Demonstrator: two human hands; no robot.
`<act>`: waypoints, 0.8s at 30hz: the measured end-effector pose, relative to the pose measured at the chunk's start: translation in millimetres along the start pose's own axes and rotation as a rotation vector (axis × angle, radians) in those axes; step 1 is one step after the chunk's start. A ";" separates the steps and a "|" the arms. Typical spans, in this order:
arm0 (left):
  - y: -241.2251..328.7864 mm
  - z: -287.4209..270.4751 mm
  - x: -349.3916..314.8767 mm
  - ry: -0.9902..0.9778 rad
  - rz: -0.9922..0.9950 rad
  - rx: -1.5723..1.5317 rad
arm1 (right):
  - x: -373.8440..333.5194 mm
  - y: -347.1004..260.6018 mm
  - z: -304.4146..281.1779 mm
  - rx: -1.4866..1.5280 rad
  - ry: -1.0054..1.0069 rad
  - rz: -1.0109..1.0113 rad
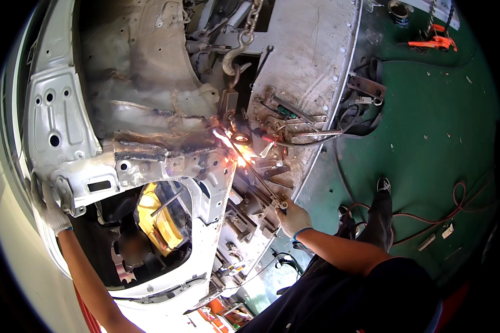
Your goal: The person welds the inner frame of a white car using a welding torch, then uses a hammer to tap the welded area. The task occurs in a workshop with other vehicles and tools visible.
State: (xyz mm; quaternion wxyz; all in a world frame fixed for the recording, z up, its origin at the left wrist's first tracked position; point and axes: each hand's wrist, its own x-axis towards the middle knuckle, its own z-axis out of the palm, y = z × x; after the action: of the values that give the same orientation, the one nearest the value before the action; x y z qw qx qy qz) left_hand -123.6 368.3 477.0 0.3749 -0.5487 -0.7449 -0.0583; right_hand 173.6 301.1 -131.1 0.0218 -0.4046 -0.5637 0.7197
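Note:
My right hand (294, 220), in a pale work glove, is closed round the handle end of a long thin gas torch (261, 183). The torch slants up and left to a bright orange flame (243, 154) at the corner of a bare grey car body frame (175, 166). Around the flame, the metal edge glows and looks scorched. My left hand (51, 206), also gloved, rests with fingers stretched out on the body's left edge, beside a small bracket (64, 194).
A chain hook (233, 58) hangs down just beyond the flame. Clamps and tools (294, 119) lie on the metal bench (311, 50). A person (133, 247) shows through the body opening, near a yellow object (161, 213). A red hose (428, 219) crosses the green floor.

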 end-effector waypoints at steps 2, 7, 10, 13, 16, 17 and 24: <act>-1.4 -1.4 1.1 -0.004 0.022 0.047 | 2.7 1.7 4.2 -0.024 0.027 0.001; 5.5 2.7 -3.7 0.019 0.007 0.036 | 10.9 -10.7 0.0 -0.054 0.053 -0.030; 16.4 -0.1 -1.8 0.016 -0.003 0.108 | 10.2 1.3 4.3 -0.072 0.058 -0.023; 22.0 3.2 -4.3 0.032 -0.054 0.015 | 7.2 10.0 6.9 -0.098 0.051 -0.007; 15.5 -0.1 -7.4 0.043 -0.039 0.010 | 6.3 -3.4 6.6 -0.065 0.073 -0.089; 15.5 1.5 -7.8 0.041 -0.040 0.011 | 8.8 -4.5 6.0 -0.056 0.084 -0.106; 15.7 1.3 -7.0 0.031 -0.033 0.013 | 6.8 19.4 8.4 -0.060 0.070 -0.053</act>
State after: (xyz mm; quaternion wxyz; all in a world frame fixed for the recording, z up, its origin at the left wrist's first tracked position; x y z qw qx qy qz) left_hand -110.0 369.6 466.6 0.3890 -0.5329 -0.7484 -0.0682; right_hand 172.2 290.7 -150.6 0.0484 -0.4149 -0.5947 0.6870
